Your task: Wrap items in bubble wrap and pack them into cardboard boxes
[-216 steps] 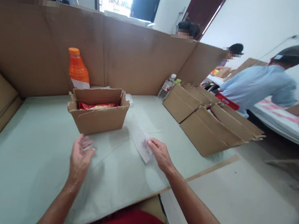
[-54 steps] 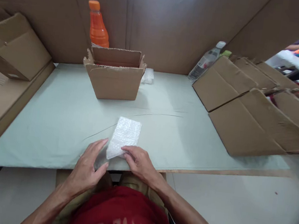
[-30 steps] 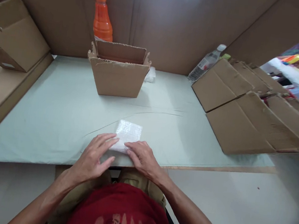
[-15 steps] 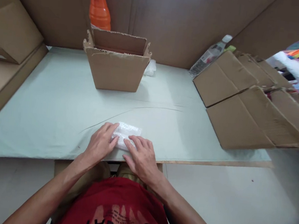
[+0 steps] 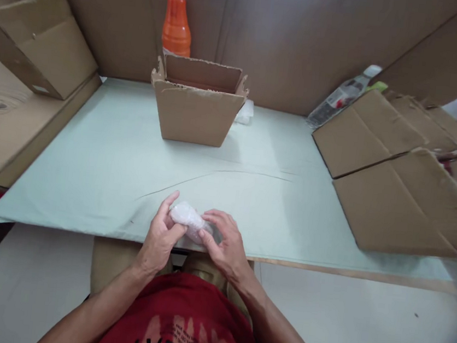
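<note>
A small roll of bubble wrap (image 5: 188, 220) sits between both my hands at the near edge of the table (image 5: 87, 177). My left hand (image 5: 160, 236) curls around its left end, fingers and thumb on it. My right hand (image 5: 224, 242) grips its right end. What the wrap encloses is hidden. An open cardboard box (image 5: 196, 107) stands at the back middle of the table, well beyond my hands.
An orange bottle (image 5: 177, 20) stands behind the box, with a bit of clear plastic (image 5: 245, 113) at its right. A clear water bottle (image 5: 339, 99) leans by flattened cartons (image 5: 401, 175) on the right. More cardboard (image 5: 20, 76) lies on the left. A cardboard wall (image 5: 301, 36) closes the back.
The flat bubble wrap sheet has been rolled toward me into a tight bundle. Both hands went from pressing it flat on the table to gripping it at the near edge.
</note>
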Demonstrator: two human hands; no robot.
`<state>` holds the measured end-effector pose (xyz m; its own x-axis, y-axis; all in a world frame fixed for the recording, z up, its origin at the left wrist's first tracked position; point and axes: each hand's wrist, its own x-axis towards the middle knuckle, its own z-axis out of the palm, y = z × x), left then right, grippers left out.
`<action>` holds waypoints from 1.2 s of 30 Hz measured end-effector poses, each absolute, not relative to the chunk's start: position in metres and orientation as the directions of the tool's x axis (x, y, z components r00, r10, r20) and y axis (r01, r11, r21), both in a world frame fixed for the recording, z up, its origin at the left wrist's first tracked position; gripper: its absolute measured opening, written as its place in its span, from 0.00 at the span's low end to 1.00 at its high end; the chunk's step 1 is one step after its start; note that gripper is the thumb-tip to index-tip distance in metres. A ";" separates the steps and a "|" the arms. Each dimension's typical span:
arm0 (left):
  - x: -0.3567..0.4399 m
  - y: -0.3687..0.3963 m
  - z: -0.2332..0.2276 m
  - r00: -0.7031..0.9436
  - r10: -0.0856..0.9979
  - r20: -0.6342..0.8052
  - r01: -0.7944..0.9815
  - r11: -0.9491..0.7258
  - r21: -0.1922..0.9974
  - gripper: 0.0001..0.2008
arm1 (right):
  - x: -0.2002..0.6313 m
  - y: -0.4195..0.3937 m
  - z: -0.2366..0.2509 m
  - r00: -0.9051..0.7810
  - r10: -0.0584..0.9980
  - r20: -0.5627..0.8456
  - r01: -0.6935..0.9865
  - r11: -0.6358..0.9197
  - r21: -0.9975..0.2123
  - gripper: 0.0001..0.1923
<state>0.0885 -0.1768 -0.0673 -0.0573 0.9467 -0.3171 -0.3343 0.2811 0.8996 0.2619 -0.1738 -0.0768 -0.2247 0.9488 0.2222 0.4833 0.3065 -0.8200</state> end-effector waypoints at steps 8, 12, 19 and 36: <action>0.095 -0.188 -0.052 0.034 0.998 -0.043 0.077 0.040 0.996 0.36 | 0.274 -0.178 -0.065 -0.350 0.935 0.058 0.343 0.185 -0.921 0.34; 0.096 -0.195 -0.050 0.028 0.999 0.019 0.015 -0.019 1.000 0.39 | 0.267 -0.182 -0.060 -0.291 0.951 0.108 0.426 0.230 -0.875 0.16; 0.092 -0.208 -0.040 -0.017 0.997 -0.081 -0.218 0.075 0.973 0.33 | 0.264 -0.195 -0.039 -0.444 0.895 0.043 0.348 0.216 -0.912 0.13; 0.041 0.072 0.030 0.260 0.627 0.734 0.824 -0.541 0.171 0.30 | 0.317 -0.085 -0.042 -0.079 0.961 0.265 0.404 0.274 -0.873 0.09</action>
<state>0.0412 0.0725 0.0304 0.2599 0.6272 0.7342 0.8237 -0.5408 0.1705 0.3175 -0.0849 -0.0422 -0.0790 0.9609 0.2653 0.4037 0.2742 -0.8728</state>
